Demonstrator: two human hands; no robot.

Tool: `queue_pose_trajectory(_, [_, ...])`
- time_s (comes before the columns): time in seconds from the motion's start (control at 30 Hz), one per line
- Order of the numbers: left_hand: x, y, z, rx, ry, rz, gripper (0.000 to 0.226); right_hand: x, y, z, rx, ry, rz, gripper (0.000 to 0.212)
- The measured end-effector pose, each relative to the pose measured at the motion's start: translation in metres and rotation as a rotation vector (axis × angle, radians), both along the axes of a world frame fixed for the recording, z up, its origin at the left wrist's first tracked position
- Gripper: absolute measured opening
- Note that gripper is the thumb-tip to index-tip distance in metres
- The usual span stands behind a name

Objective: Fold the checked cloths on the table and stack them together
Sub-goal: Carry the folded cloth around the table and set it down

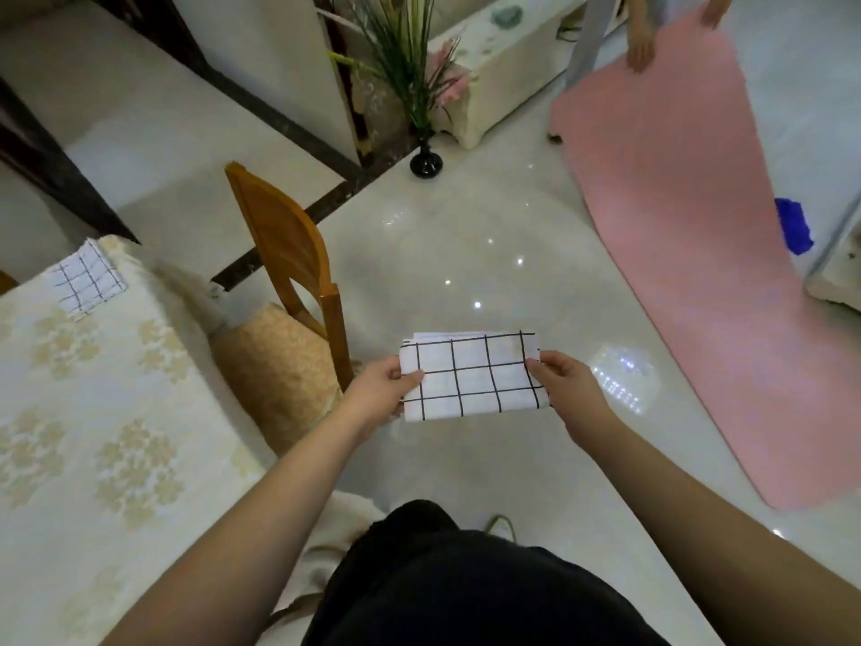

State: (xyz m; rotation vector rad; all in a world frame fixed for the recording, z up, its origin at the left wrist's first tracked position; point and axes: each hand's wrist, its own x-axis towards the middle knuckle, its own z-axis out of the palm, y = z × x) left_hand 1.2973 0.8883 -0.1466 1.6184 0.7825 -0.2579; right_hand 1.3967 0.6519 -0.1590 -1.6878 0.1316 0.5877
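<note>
Pinching folded cloth (473, 375) — left hand (379, 389) | right hand (566, 389) | fingers beneath hidden

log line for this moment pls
left hand + right hand: hold folded checked cloth over floor | second folded cloth: on table

Probably home dining room: wooden chair (284, 254), clothed table (70, 412), vase (425, 160).

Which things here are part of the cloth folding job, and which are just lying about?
Part of the job: folded checked cloth held by left hand and right hand; second checked cloth on table.

Lying about: wooden chair, pink mat, vase.
</note>
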Motion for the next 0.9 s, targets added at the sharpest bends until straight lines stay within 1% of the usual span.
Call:
queue_pose_trajectory(0.07, [0.021, 0.007, 0.004, 0.001, 0.019, 0.041, 0.009, 0.028, 0.013, 0.000, 0.013, 0.009, 0.000, 0.013])
queue_pose_trajectory(0.13, [0.044, 0.017, 0.004, -0.011, 0.021, 0.079, 0.012, 0.057, 0.028, -0.002, 0.007, 0.017, 0.009, 0.010])
queue_pose_trajectory(0.27, [0.092, 0.044, 0.003, -0.025, -0.045, 0.103, 0.021, 0.110, 0.059, -0.004, 0.016, -0.001, 0.041, 0.011])
queue_pose_trajectory(0.47, [0.166, 0.101, 0.009, -0.037, -0.074, 0.139, 0.020, 0.183, 0.118, 0.005, -0.014, -0.019, 0.046, 0.011])
queue_pose_trajectory(0.6, [0.209, 0.139, 0.015, -0.009, -0.084, 0.139, 0.010, 0.226, 0.154, 0.010, 0.004, -0.025, 0.045, 0.009])
queue_pose_trajectory(0.67, [0.226, 0.157, 0.015, 0.012, -0.090, 0.149, 0.009, 0.246, 0.171, 0.009, 0.011, -0.017, 0.064, 0.009])
queue_pose_trajectory(0.77, [0.252, 0.185, 0.011, 0.057, -0.082, 0.177, 0.017, 0.277, 0.198, 0.006, 0.010, 0.001, 0.114, 0.012])
queue_pose_trajectory(0.9, [0.287, 0.216, 0.006, 0.087, -0.044, 0.242, 0.011, 0.327, 0.241, -0.002, 0.023, 0.017, 0.191, 0.011])
